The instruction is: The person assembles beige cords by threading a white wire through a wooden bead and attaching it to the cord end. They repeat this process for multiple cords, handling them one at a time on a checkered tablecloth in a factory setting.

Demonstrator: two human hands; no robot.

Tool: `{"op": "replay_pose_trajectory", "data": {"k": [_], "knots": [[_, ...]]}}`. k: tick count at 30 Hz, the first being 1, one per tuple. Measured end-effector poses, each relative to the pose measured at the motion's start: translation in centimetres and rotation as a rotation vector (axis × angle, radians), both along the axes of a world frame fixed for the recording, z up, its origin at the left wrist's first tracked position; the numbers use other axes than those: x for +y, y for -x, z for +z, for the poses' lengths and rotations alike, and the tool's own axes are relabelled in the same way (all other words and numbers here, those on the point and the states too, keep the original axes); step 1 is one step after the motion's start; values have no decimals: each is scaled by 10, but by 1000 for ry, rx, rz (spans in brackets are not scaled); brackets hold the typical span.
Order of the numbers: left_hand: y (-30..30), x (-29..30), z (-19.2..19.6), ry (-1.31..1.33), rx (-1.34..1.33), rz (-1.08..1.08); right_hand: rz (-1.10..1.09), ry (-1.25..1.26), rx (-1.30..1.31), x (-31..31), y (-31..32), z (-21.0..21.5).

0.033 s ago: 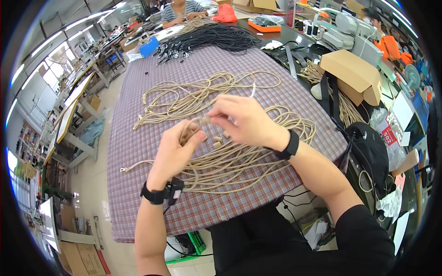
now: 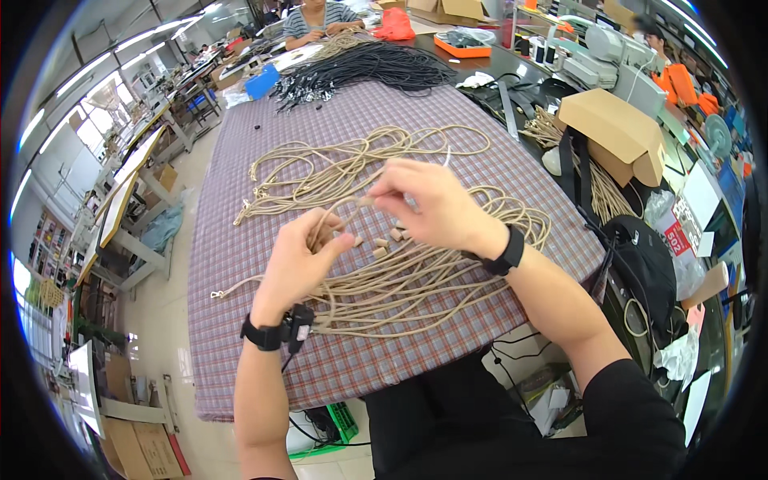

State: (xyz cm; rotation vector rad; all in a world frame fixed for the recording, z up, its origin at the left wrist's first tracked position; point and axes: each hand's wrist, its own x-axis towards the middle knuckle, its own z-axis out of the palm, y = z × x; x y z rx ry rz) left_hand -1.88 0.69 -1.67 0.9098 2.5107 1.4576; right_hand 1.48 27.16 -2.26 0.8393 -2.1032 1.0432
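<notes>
Above the middle of the table, my right hand (image 2: 436,204) pinches a beige cord (image 2: 349,202) between thumb and fingertips. The cord bends across to my left hand (image 2: 298,256), whose fingers are curled round it. Below my hands several short beige cylindrical pieces (image 2: 379,252) lie on the cloth. A bundle of beige cords (image 2: 416,280) spreads under and beside my wrists; one cord runs out left to a metal clip (image 2: 216,295). Farther back lies a second loose bundle of beige cords (image 2: 320,172) with metal ends at its left.
A plaid cloth (image 2: 240,352) covers the table. At its far end lies a heap of black cords (image 2: 360,68), with a person (image 2: 316,24) seated behind it. A cardboard box (image 2: 612,132), more beige cords and a black bag (image 2: 640,256) crowd the right side.
My right hand has shifted slightly, its fingers closing in a pinch on the cord. The cord between my hands now bows upward and shows more plainly. The whole view has moved slightly.
</notes>
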Motion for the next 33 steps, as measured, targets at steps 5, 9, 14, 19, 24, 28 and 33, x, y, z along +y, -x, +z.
{"op": "replay_pose_trajectory", "data": {"k": [5,9,14,19,24,28,33], "knots": [[51,-63,-16,219,110,-27,-336,192,-126,33,15,4],[69,-89,-28,297,-117,-21,-634,290,-128,59,29,-3],[69,-90,-30,363,-63,-45,-696,333,-91,83,35,-6],[70,-84,-32,457,41,-25,-688,306,-92,85,32,-6],[92,-110,-53,179,198,112,-723,291,-136,93,32,-4],[128,-175,-73,-109,317,446,-650,258,-302,100,37,-5],[141,-207,-82,-95,555,891,-548,162,-414,86,31,-1]]}}
